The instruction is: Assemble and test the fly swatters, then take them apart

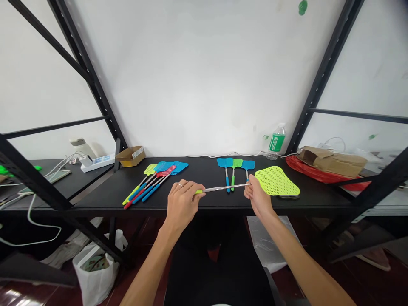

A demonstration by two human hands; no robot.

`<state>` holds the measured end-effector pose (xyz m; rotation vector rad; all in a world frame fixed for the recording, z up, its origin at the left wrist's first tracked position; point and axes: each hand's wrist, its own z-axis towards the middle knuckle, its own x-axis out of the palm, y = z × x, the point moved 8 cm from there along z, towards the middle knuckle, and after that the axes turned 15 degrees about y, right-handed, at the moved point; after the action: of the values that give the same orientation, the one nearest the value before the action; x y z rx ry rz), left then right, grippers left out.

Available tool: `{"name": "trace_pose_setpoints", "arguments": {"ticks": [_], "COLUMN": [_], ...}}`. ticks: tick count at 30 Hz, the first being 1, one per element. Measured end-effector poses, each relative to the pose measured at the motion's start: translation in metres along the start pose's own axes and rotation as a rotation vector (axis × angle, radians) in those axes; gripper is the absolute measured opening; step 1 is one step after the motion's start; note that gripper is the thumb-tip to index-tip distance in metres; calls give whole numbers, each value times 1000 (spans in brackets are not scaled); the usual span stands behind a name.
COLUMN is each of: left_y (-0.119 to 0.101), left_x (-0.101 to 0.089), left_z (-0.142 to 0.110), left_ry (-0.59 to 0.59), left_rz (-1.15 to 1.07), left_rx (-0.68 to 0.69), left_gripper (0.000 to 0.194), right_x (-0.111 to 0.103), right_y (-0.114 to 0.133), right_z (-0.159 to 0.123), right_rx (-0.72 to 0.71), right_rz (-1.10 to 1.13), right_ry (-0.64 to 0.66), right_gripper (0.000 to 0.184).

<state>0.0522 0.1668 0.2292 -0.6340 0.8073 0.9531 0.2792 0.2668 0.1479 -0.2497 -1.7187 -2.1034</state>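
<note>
You seem to be in a workshop: perforated black uprights [325, 72] frame your dark bench [205, 170], fly swatters [168, 166] lie in bunches, and a power strip [101, 161] sits at left.

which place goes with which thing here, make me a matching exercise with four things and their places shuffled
Things
1. fly swatter with the rightmost head
2. plastic bottle
3. small cardboard box
4. white bag

Places
A. below the level of the tabletop, toward the left
B. at the tabletop's back left corner
C. between the left hand, on its handle, and the right hand, near its head
D. upright by the wall, toward the right

Pairs: 1-C, 2-D, 3-B, 4-A
</note>
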Motion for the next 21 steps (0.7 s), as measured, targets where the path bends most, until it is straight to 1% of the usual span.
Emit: {"name": "trace_pose_setpoints", "arguments": {"ticks": [5,11,18,21], "left_y": [1,6,13,15], "left_x": [0,-5,-2,-2], "left_z": [-1,-1,-1,0], "left_ry": [20,-12,53,71], "left_rz": [18,-8,90,52], "left_rx": [36,18,10,-1], "left_gripper": [19,15,25,20], "right_x": [-5,-7,-7,-11], "right_y": [5,2,3,0], "right_z": [2,4,2,3], "right_rx": [-33,-19,-8,1], "right_rz": [7,6,-20,-18], "right_ry": [-20,-9,-25,-33], "right_gripper": [50,48,52,54]}}
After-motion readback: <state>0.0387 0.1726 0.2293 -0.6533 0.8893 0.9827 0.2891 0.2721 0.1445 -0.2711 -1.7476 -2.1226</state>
